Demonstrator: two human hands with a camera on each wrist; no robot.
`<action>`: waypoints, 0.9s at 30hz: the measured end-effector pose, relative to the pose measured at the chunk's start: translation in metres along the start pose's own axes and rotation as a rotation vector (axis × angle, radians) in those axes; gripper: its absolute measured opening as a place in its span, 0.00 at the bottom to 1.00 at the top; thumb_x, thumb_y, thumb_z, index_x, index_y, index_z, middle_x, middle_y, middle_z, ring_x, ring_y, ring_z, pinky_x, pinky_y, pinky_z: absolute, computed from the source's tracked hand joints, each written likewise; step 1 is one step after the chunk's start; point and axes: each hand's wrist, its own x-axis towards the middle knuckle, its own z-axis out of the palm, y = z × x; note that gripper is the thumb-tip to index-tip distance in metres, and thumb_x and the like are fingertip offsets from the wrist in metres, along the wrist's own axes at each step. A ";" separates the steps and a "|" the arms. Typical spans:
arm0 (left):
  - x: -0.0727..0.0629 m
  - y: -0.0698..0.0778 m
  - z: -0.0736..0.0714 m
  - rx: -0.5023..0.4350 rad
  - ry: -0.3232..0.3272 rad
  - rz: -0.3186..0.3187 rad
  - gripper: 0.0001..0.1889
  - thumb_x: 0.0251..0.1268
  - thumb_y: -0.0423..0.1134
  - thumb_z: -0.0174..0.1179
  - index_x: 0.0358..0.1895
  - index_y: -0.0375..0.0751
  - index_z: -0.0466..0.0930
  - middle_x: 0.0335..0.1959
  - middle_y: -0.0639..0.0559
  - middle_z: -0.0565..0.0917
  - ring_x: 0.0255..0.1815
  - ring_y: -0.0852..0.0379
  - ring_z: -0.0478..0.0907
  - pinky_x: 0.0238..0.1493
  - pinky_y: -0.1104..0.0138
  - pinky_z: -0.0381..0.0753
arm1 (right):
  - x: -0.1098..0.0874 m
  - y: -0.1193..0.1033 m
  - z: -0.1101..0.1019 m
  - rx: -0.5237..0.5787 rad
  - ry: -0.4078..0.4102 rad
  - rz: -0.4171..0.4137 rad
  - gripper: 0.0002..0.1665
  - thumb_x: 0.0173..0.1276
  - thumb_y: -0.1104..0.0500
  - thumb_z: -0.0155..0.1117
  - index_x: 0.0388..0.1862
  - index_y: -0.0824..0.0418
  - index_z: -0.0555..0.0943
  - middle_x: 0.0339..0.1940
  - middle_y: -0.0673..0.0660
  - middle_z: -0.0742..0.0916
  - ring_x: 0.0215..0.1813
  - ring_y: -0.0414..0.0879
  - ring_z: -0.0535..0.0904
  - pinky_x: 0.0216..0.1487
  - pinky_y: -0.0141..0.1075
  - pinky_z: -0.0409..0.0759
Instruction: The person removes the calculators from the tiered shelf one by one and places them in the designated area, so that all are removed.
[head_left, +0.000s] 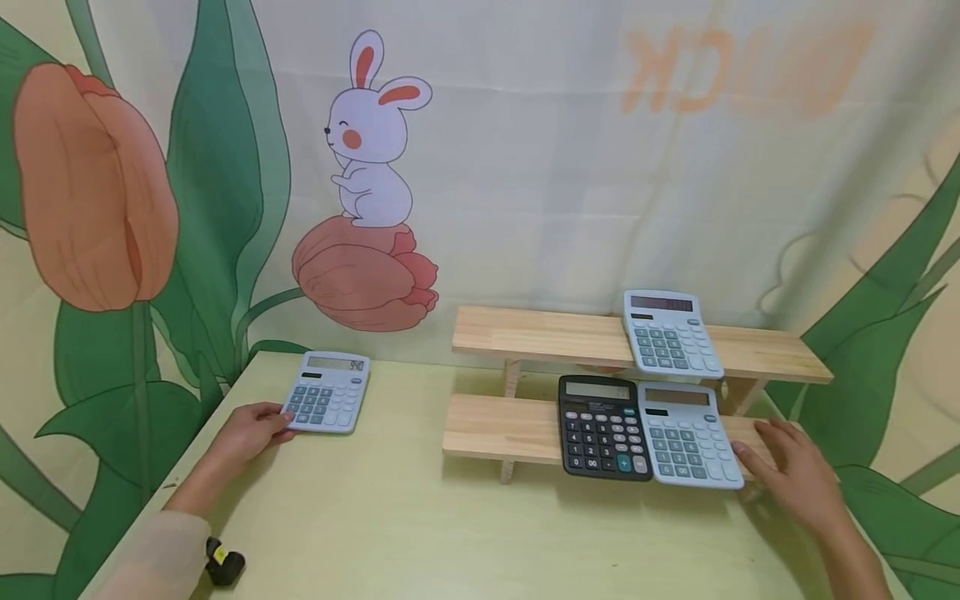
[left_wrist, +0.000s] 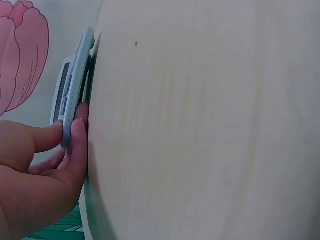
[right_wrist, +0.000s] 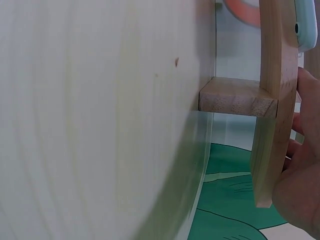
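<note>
Calculator [head_left: 327, 391] sits near the table's [head_left: 420, 525] far left corner; my left hand [head_left: 251, 429] pinches its near edge for lifting. My right hand [head_left: 795, 471] rests flat and relaxed on the lower shelf's [head_left: 495, 425] right end, steadying it.

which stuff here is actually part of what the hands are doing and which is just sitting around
In hand:
- left hand pinching the light calculator on the table
- right hand resting on the lower shelf beside the shelf calculator

Lying about:
- black calculator
- top-shelf calculator
- small black and yellow object
</note>
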 end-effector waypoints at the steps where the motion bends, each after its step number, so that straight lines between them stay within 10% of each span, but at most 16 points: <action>1: 0.000 0.000 0.000 -0.006 0.001 0.001 0.29 0.87 0.34 0.48 0.73 0.09 0.55 0.63 0.20 0.72 0.44 0.60 0.85 0.47 0.69 0.89 | 0.000 -0.001 0.000 0.004 -0.003 0.003 0.42 0.82 0.44 0.60 0.72 0.80 0.70 0.74 0.85 0.67 0.76 0.85 0.56 0.65 0.81 0.57; 13: 0.002 0.008 -0.008 0.033 0.018 -0.065 0.31 0.85 0.34 0.51 0.75 0.11 0.53 0.64 0.21 0.71 0.42 0.58 0.83 0.45 0.71 0.88 | 0.000 -0.003 0.004 0.005 -0.014 0.013 0.43 0.82 0.41 0.59 0.73 0.79 0.69 0.75 0.85 0.65 0.77 0.85 0.54 0.65 0.83 0.55; 27: -0.001 0.012 0.000 0.402 0.140 0.024 0.27 0.81 0.40 0.55 0.66 0.14 0.69 0.56 0.23 0.78 0.52 0.35 0.75 0.53 0.49 0.81 | 0.001 0.001 0.000 -0.007 -0.019 0.010 0.43 0.82 0.42 0.58 0.73 0.79 0.69 0.75 0.85 0.65 0.76 0.85 0.54 0.65 0.82 0.56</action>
